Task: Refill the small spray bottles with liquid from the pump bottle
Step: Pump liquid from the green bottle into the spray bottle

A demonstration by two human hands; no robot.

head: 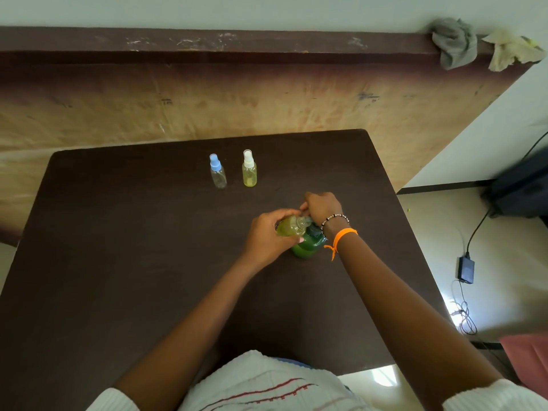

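The left hand (267, 235) grips an uncapped spray bottle (292, 225) tilted at the green pump bottle (308, 244); the right hand (321, 207) curls over its pump.

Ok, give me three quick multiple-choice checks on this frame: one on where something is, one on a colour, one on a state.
1. Where is the green pump bottle?
A. Far left edge of the table
B. Under the hands, near the table's middle
C. On the floor

2. What colour is the cap on the clear small spray bottle?
A. Blue
B. Red
C. Black

3. What is the left hand doing?
A. Lying flat on the table
B. Gripping a tilted small bottle holding yellow-green liquid
C. Holding a cloth

Answers: 1 B, it stands beneath both hands; 2 A, the cap is light blue; 3 B, fingers curl round the tilted bottle.
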